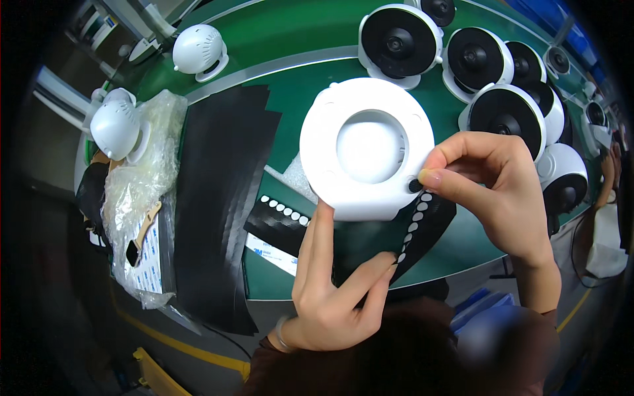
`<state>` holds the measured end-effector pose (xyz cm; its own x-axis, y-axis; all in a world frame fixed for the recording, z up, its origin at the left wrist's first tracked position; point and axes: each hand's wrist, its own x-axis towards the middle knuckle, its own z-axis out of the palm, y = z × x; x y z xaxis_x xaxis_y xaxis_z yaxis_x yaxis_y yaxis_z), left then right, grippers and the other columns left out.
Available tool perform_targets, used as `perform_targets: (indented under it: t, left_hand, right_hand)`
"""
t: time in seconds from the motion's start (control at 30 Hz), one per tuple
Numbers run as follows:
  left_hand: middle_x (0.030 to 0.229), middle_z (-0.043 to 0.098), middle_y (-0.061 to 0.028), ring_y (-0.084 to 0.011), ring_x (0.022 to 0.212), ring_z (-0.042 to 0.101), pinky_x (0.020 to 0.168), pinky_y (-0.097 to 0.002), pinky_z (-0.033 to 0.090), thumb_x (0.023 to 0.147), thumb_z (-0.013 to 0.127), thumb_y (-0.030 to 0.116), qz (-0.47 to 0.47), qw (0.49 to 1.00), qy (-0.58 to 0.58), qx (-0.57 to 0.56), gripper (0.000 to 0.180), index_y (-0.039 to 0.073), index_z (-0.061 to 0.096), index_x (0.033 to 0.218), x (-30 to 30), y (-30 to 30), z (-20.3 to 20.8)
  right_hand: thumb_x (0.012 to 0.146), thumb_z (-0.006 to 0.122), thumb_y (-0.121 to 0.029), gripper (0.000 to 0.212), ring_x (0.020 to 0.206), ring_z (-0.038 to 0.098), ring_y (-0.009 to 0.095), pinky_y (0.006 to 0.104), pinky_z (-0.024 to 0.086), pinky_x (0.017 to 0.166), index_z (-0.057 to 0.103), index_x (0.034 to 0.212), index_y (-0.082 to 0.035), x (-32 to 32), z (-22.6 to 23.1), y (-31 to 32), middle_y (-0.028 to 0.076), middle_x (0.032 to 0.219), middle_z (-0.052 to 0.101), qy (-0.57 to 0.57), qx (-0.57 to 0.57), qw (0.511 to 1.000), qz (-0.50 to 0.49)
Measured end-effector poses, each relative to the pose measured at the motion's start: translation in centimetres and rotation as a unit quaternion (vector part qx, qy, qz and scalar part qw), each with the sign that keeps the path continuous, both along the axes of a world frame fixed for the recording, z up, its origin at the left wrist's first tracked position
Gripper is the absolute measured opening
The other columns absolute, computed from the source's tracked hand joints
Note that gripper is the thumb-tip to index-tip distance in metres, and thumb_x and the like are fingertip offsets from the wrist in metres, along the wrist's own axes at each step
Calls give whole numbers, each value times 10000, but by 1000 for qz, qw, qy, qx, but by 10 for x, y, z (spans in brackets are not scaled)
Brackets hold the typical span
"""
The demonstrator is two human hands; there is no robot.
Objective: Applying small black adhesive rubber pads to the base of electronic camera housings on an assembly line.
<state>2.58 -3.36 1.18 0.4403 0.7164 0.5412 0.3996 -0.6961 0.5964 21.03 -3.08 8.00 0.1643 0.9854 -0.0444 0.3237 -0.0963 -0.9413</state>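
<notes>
A white round device lies in front of me with its base ring turned up, around a wide recess. My right hand pinches a small black round pad between thumb and index finger, at the lower right of the ring. Two stretched fingers of my left hand touch the device's lower left edge. The other fingertips of that hand meet at the edge of a black strip with a row of white dots. A second black dotted piece lies left of the device, over white printed backing paper.
Several white devices with black round fronts crowd the right and far side. Two white devices stand at the left. Long black sheets cover the table's left part, beside clear plastic wrap and a wristwatch.
</notes>
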Motion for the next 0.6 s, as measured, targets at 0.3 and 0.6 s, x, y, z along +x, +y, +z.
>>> perform_targets:
  t: [0.3,0.6]
  left_hand:
    - [1241,358,-385,-516,1080,452,856,-445,434,659,661,53,-18,1000,-1,5,144,79,680,800,2,3,-1]
    - [1225,371,-391,-521,1070,456,864,-454,426,671,654,49,-22,1000,-6,-1,143,80,666,811,-1,1,2]
  right_hand:
    - [746,672,-39,68,685,597,83,175,467,673,637,787,3,-3,5,0,45,743,629,-42,9,999,-13]
    - [740,680,-55,80,677,601,96,209,475,689,624,775,-11,-7,-3,-4,48,738,627,-117,83,990,-5]
